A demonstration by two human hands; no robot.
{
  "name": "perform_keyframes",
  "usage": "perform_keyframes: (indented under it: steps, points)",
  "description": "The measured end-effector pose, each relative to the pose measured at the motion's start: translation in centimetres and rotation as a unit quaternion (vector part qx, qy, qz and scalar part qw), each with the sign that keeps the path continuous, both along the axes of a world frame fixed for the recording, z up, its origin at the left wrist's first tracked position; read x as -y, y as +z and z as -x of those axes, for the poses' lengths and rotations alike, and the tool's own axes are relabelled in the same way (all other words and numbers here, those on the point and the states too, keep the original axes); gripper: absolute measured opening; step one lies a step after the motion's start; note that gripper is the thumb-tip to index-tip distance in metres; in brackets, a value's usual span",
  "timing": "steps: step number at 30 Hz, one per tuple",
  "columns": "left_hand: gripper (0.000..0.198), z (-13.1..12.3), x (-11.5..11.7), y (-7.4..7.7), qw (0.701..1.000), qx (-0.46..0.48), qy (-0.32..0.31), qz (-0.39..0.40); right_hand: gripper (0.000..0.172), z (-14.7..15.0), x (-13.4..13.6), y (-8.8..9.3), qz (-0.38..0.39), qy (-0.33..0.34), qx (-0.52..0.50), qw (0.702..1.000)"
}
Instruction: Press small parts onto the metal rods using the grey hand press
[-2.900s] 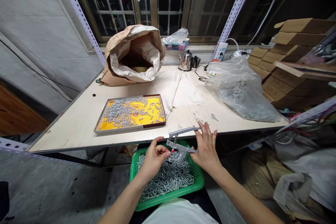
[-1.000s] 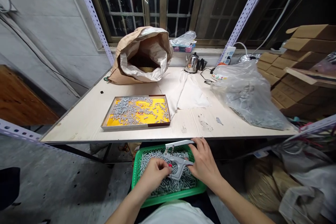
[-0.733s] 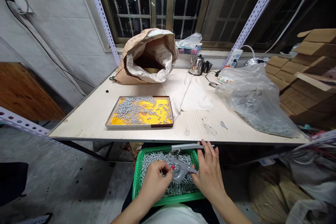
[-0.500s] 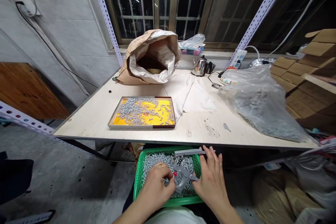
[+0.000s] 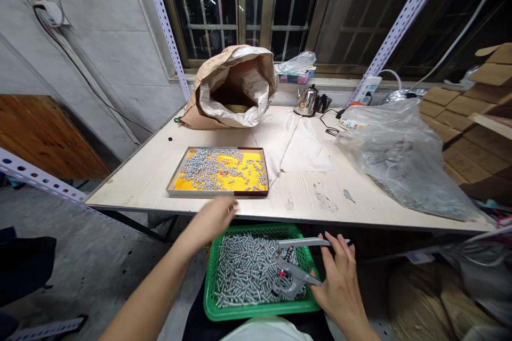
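My right hand (image 5: 336, 282) is wrapped around the spread handles of a grey sprung hand plier (image 5: 294, 277) with a small red spot near its jaws. The tool is held over a green plastic basket (image 5: 212, 277) on my lap, filled with small silvery screw-like metal pieces (image 5: 246, 272). My left hand (image 5: 214, 217) hovers at the table's front edge, just below a shallow tray (image 5: 200, 193). Its fingers are blurred and mostly hidden, so what they hold, if anything, cannot be seen. Many small metal parts (image 5: 200, 168) lie on the tray's yellow bottom, heaped towards its left side.
On the table (image 5: 136, 186) behind the tray stands a large open paper sack (image 5: 196, 101). A white cloth (image 5: 306, 149), a metal kettle (image 5: 307, 101) and a clear plastic bag (image 5: 404, 160) lie farther right. Cardboard boxes (image 5: 472, 133) are stacked at the right edge.
My left hand has left the plier's jaws and moved up and left to the table edge by the tray. My right hand and the plier have shifted slightly right.
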State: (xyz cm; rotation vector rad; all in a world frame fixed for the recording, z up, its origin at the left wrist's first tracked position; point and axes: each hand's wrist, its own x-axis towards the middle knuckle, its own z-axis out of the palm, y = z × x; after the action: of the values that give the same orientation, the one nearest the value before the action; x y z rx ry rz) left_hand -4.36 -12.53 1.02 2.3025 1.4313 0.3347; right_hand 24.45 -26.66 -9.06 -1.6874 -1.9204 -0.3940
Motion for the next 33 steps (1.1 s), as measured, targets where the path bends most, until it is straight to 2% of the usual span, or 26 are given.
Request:
perform_keyframes:
  steps: [2, 5, 7, 9, 11, 13, 15, 16, 18, 20, 23, 26, 33]
  points:
    - [0.02, -0.1, -4.6, 0.5, 0.996, -0.023, 0.072, -0.039, 0.058, 0.1, -0.3, 0.3, -0.008, 0.004, -0.001, 1.0]
    - [0.011, -0.3, -10.1, 0.5, 0.994, -0.023, 0.105, -0.032, 0.057, 0.3, -0.7, 0.8, -0.017, 0.01, -0.002, 1.0]
    - [0.013, -0.4, -11.9, 0.3, 0.993, -0.011, 0.117, -0.019, 0.057, 0.3, -0.8, 1.1, -0.019, 0.01, -0.007, 1.0]
    - [0.016, -0.5, -12.0, 0.1, 0.992, 0.01, 0.128, -0.014, 0.057, 0.3, -1.0, 1.4, -0.019, 0.005, -0.011, 1.0]
    - [0.011, -0.8, -10.7, 0.1, 0.99, 0.04, 0.136, -0.019, 0.057, 0.2, -1.3, 1.7, -0.016, -0.001, -0.011, 1.0]
    - [0.007, -1.6, -8.2, -0.1, 0.988, 0.073, 0.133, -0.019, 0.054, 0.2, -1.9, 2.1, -0.01, -0.013, -0.013, 1.0]
    - [0.012, -2.6, -4.8, -0.7, 0.981, 0.15, 0.116, 0.043, 0.051, 0.3, -2.7, 2.6, -0.006, -0.026, -0.015, 1.0]
    - [0.014, -3.2, -3.0, -1.3, 0.961, 0.227, 0.11, 0.116, 0.05, 0.4, -3.1, 2.9, -0.003, -0.035, -0.016, 0.999]
    - [0.02, -4.4, 0.4, -2.6, 0.895, 0.357, 0.101, 0.249, 0.052, 0.7, -4.0, 3.4, 0.003, -0.045, -0.011, 0.999]
    - [0.025, -5.3, 3.0, -4.0, 0.847, 0.419, 0.12, 0.306, 0.06, 1.2, -4.7, 3.8, 0.009, -0.045, -0.002, 0.999]
    - [0.028, -6.3, 4.9, -5.2, 0.82, 0.444, 0.143, 0.332, 0.068, 1.8, -5.2, 4.0, 0.011, -0.03, 0.009, 0.999]
    - [0.028, -6.5, 5.4, -5.3, 0.829, 0.423, 0.131, 0.342, 0.07, 2.1, -5.3, 3.9, 0.012, -0.013, 0.013, 1.0]
    - [0.019, -5.7, 5.6, -5.4, 0.917, 0.265, 0.073, 0.29, 0.069, 2.5, -4.9, 3.5, 0.03, -0.001, 0.019, 0.999]
